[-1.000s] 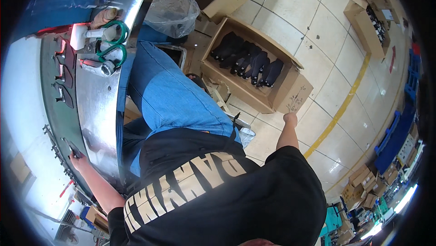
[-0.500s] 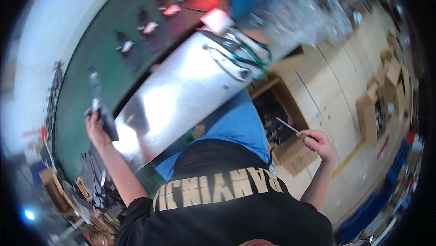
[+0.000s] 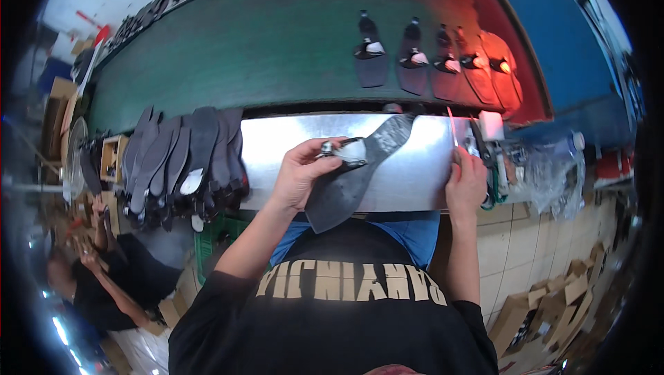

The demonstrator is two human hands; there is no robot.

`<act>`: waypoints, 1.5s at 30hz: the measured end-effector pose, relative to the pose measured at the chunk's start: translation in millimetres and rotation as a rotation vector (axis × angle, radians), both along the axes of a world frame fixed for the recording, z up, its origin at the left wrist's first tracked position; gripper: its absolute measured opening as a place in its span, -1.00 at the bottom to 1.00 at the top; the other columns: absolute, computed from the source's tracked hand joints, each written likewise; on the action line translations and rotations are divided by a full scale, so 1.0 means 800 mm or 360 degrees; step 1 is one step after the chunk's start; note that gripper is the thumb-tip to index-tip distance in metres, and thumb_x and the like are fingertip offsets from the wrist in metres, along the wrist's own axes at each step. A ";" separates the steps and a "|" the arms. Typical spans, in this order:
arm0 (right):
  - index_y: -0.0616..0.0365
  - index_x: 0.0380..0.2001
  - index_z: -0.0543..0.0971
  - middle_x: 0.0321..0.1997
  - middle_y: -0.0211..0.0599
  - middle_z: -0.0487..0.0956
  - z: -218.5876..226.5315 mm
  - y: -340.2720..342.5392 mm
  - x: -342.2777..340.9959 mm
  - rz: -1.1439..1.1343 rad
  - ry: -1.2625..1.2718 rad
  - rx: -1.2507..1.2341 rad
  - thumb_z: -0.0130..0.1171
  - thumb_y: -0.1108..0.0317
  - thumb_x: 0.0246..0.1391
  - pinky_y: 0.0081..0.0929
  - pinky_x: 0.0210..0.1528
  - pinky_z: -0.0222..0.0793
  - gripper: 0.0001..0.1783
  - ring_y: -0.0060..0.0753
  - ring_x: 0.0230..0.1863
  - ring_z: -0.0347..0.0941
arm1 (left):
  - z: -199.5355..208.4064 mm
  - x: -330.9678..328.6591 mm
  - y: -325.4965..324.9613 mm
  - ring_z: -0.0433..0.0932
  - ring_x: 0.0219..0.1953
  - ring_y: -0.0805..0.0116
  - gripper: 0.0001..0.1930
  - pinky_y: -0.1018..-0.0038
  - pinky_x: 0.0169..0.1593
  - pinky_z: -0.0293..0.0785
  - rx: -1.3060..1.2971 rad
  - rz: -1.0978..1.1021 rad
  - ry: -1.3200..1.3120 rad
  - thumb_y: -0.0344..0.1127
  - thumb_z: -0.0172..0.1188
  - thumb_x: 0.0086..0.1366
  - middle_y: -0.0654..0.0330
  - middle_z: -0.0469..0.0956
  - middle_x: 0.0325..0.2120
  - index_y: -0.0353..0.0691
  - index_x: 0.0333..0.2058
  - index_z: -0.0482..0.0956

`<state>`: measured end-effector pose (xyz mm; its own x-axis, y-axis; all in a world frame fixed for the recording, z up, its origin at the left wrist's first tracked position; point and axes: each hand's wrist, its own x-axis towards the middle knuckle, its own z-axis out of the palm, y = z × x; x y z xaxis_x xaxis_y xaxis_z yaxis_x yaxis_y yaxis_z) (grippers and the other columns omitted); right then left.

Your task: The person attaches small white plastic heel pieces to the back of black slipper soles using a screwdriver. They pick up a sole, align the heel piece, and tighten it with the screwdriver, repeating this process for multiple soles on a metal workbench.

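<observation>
My left hand (image 3: 302, 173) grips a dark sandal (image 3: 342, 191) by its strap, thumb on top. The sandal is tilted above the shiny metal plate (image 3: 277, 140), its wide end toward me and its narrow end pointing away to the right. White lining shows at the strap. Over the plate's right end, my right hand (image 3: 467, 180) is closed around a thin rod-like tool (image 3: 453, 128) that points away from me; its exact kind is unclear. Beside that hand lie dark-handled tools (image 3: 482, 147) and a small white block (image 3: 491, 126).
Several sandals (image 3: 413, 60) stand in a row on the green belt (image 3: 242, 43), the rightmost in red light. Dark soles (image 3: 166, 157) are piled left of the plate. Clear plastic bags (image 3: 553, 174) lie at right. Another person (image 3: 117, 271) sits at lower left. Cardboard boxes (image 3: 546, 313) stand on the floor.
The view has turned. My left hand has come from the belt to above the plate with the sandal. My right hand has moved from beyond the plate's edge to its right end, still holding the tool.
</observation>
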<state>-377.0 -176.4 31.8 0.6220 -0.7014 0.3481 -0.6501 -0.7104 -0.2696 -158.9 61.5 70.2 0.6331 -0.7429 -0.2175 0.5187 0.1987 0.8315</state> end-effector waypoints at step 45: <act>0.34 -0.08 0.56 -0.17 -0.11 0.59 0.092 0.121 0.063 0.0913 -0.0962 0.1449 0.27 0.61 -0.10 -0.51 -0.06 0.37 -0.59 -0.32 -0.16 0.53 | 0.029 -0.009 -0.006 0.60 -0.20 0.43 -0.67 0.55 -0.20 0.63 -0.0244 -0.0234 -0.0037 -0.54 0.26 0.14 0.05 0.56 -0.07 -0.33 -0.08 0.56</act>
<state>-326.6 -79.6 105.7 0.8286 -0.5172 0.2143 0.0948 -0.2476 -0.9642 -166.0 56.7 93.4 0.5192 -0.8508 -0.0815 0.5324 0.2474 0.8095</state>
